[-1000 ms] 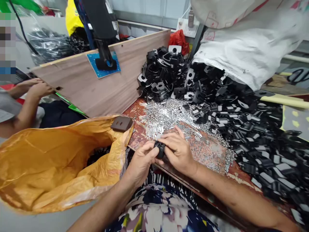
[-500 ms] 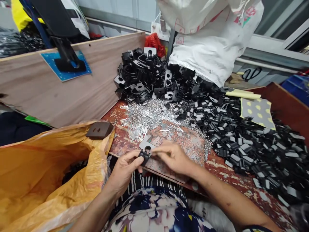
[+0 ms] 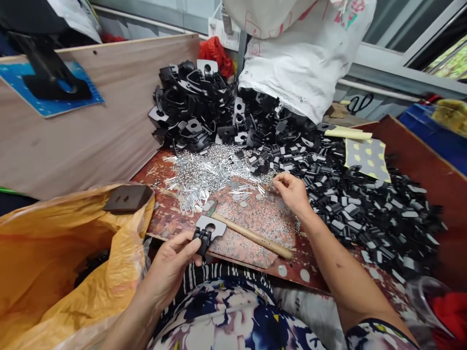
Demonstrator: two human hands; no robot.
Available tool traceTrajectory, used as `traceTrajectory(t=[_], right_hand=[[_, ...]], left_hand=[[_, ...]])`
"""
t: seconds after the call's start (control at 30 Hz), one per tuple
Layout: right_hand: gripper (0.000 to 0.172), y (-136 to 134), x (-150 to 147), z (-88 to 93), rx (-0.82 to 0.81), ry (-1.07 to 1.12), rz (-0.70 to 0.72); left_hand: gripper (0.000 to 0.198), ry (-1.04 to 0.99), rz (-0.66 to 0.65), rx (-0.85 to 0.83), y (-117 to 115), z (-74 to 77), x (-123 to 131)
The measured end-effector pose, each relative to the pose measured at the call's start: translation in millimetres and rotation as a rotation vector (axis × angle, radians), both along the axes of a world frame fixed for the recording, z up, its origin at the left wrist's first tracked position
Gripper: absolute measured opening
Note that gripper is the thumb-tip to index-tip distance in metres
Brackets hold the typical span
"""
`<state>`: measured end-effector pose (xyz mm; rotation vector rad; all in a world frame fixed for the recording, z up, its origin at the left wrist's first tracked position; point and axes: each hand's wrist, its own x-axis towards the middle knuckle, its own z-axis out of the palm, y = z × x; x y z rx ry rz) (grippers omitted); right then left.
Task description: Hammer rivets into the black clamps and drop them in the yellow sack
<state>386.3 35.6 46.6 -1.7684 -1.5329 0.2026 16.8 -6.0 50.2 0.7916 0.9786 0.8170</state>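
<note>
Hammer (image 3: 251, 235) lies on the slab (image 3: 262, 206), with its head away to the left and its wooden handle slanting to the right and a little toward us. Just left of the hammer we see the left hand (image 3: 175, 257), with thumb and fingers closed on a clip (image 3: 205, 236), black with a grey plate. This plate overlaps the hammer near its head in our view; whether they touch, we cannot tell. Beyond the hammer's handle, to the right, is the right hand (image 3: 292, 194). Its fingers are bent and the tips come close together at the edge of the silver pins (image 3: 215, 170); we cannot tell if they hold a pin.

The pins spread behind the hammer, and behind them we find the heap (image 3: 193, 102). To the right of the hammer, black parts (image 3: 350, 204) cover much of the table (image 3: 160, 214). Well left of the hammer, the orange sack (image 3: 36, 262) gapes, with a brown block (image 3: 127, 198) at its rim.

Far behind the hammer is the white sack (image 3: 288, 63). It carries red print and a green mark, but we cannot read any word. Nearer to us than the hammer, the pale cloth (image 3: 314, 306) shows a black sign, also unreadable.
</note>
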Motion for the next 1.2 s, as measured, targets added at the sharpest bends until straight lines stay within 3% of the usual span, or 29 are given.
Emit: traceTrajectory(t=[0.1,0.3,0.53,0.73,0.83,1.0,1.1,1.2], right_hand=[[0.017,-11,11,-1.3,-0.026,-0.079,-0.045],[0.020,-38,18,0.8,-0.136,-0.156,-0.003],[0.016,-74,-24,11.9,-0.173,-0.119,0.344],[0.011,-70,-48,-6.9,-0.204,-0.292,0.249],[0.015,-65,-56,1.5,-0.107,-0.214,0.328],[0.014,-72,-92,29.5,0.169,-0.027,0.674],[0.010,-79,-111,30.5,0.242,-0.052,0.757],[0.011,-78,-109,22.0,0.224,-0.061,0.764]], left_hand=[[0.031,0.002,0.000,-0.016,-1,-1.3,3],[0.033,0.011,0.002,-0.044,-2,-4.4,4],[0.034,0.048,0.016,-0.041,-2,-4.3,3],[0.035,0.116,-0.064,0.036,-1,0.9,5],[0.037,0.122,-0.188,0.068,-1,2.7,11],[0.039,0.121,-0.429,0.105,-2,3.4,35],[0.041,0.139,-0.398,0.157,-3,3.1,47],[0.037,0.192,-0.336,0.263,-4,2.2,49]])
